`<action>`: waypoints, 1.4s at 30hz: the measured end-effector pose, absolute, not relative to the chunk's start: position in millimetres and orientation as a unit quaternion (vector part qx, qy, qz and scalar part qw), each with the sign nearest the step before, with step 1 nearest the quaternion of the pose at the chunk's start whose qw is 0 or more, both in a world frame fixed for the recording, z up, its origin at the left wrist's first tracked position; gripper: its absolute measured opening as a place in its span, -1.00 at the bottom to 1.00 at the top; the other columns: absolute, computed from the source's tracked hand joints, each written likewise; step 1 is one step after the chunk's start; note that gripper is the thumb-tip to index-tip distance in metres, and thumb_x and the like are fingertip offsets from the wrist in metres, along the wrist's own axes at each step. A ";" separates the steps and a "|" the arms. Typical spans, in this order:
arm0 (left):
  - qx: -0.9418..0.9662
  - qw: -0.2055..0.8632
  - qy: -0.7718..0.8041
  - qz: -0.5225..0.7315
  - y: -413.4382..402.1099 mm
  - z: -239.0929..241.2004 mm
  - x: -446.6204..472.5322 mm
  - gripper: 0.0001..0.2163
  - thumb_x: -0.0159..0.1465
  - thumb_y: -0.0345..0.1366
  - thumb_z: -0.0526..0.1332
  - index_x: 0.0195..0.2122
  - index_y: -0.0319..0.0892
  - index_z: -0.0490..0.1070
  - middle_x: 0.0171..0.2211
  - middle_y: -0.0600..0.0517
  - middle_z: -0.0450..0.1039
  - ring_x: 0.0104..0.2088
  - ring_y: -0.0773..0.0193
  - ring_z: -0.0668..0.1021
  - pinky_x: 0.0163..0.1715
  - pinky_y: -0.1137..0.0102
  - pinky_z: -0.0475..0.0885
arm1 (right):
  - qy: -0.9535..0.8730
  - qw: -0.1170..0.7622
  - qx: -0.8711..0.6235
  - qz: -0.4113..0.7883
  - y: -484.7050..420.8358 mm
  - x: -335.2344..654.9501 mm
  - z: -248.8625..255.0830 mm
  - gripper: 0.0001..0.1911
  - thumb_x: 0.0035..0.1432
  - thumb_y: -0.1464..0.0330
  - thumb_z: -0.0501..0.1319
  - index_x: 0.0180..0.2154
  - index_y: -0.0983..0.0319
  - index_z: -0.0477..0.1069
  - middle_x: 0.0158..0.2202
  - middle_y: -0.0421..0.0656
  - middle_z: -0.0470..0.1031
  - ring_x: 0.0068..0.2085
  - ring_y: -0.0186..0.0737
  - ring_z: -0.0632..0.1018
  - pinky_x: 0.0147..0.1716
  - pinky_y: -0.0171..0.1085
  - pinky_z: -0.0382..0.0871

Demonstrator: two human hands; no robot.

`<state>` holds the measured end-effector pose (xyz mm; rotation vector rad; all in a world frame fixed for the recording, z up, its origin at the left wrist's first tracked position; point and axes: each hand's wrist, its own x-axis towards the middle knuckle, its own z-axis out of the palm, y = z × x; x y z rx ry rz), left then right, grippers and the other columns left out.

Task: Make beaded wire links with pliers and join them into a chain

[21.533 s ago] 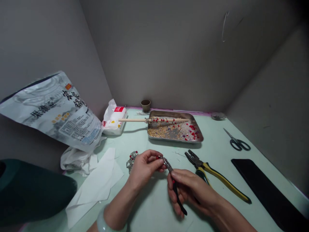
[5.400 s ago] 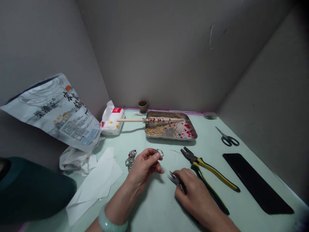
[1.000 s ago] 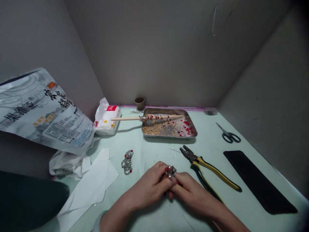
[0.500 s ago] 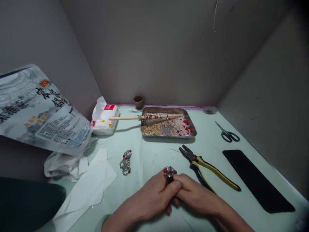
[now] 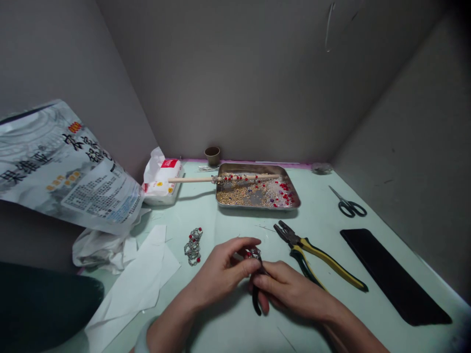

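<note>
In front of me my left hand (image 5: 226, 274) curls around a small wire-and-bead ring (image 5: 253, 253) with clear and red beads, pinching it between thumb and fingers. My right hand (image 5: 289, 289) is closed around small black-handled pliers (image 5: 256, 300); one curved handle sticks out below the fingers. The pliers' jaws are at the bead ring and partly hidden by my left fingers. Left of my hands lies a chain of similar beaded rings (image 5: 193, 247). Right of them rest larger combination pliers (image 5: 318, 255) with yellow and dark green handles.
A metal tray (image 5: 257, 208) of gold, clear and red beads stands at the back, a wooden stick (image 5: 191, 180) with beaded rings across it. Tissues (image 5: 164, 184), a small cup (image 5: 212, 156), scissors (image 5: 348, 203), a black strip (image 5: 393, 274), white paper (image 5: 136, 279) and a large pouch (image 5: 73, 171) surround it.
My left hand has come off the pliers' handles and risen to the bead ring at their tip. A black handle now shows below my right hand.
</note>
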<state>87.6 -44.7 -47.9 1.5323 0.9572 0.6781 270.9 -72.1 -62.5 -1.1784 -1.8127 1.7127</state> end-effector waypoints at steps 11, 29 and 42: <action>0.503 0.696 0.388 0.336 -48.7 -45.7 95.2 -0.79 -0.01 -0.39 0.35 -0.30 -0.26 0.50 -0.40 -0.01 0.50 -0.36 0.31 0.50 -0.28 0.39 0.39 | -0.580 0.162 -0.380 0.702 -76.9 273.8 -67.6 -0.73 0.24 0.23 0.07 -0.30 0.31 0.40 -0.62 -0.24 0.44 -0.65 -0.44 0.19 -0.61 -0.42 0.04; 0.494 0.702 0.359 0.366 -48.0 -44.1 89.2 -0.74 0.05 -0.39 0.34 -0.19 -0.19 0.53 -0.23 -0.08 0.58 -0.17 0.19 0.56 -0.13 0.32 0.44 | -0.677 0.207 -0.444 0.550 -82.0 264.1 -56.0 -0.72 0.26 0.35 0.05 -0.48 0.27 0.33 -0.59 -0.25 0.40 -0.50 -0.38 0.42 -0.43 -0.39 0.23; 0.559 0.651 0.373 0.352 -47.3 -51.8 91.0 -0.75 0.06 -0.37 0.33 -0.19 -0.21 0.53 -0.21 -0.09 0.57 -0.17 0.17 0.55 -0.08 0.26 0.41 | -0.724 0.220 -0.496 0.425 -81.5 264.3 -52.9 -0.67 0.29 0.32 0.00 -0.50 0.27 0.29 -0.52 -0.23 0.41 -0.49 -0.39 0.36 -0.50 -0.37 0.09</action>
